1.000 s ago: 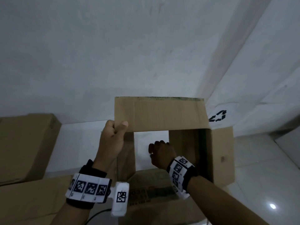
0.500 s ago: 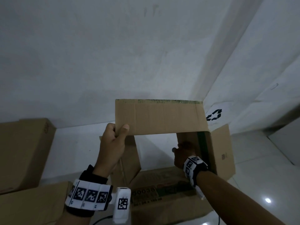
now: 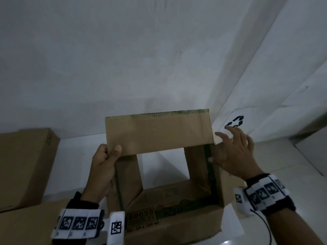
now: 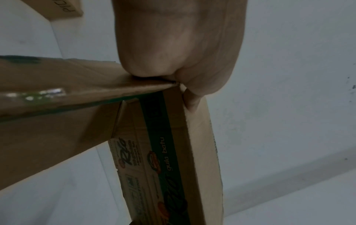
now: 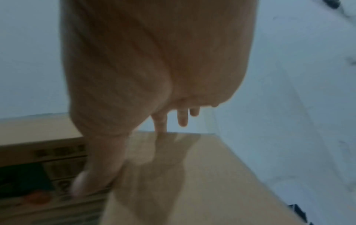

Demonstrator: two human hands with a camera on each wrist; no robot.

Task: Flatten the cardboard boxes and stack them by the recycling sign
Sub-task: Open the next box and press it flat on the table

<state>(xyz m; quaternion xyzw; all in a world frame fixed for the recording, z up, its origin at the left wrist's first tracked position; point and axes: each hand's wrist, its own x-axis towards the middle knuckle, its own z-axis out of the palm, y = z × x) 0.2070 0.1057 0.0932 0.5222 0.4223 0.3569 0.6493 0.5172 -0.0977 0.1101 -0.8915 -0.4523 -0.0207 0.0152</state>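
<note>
Box (image 3: pixel 157 133) between left fingers (image 3: pixel 115 151)

The person's left hand (image 3: pixel 102 167) and right hand (image 3: pixel 235 154) are bare, with no gloves or rings to be seen. Each wrist carries a dark band. On the left wrist band (image 3: pixel 77 223) sits a white strip with three square black-and-white coded markers in a row, and beside it a white rounded camera block (image 3: pixel 115 228) bears one more such marker. The right wrist band (image 3: pixel 267 191) has a like white strip of markers and a white block (image 3: pixel 238 198) with a marker on its side. A thin black cable (image 3: pixel 265 227) runs from the right band along the bare forearm.
</note>
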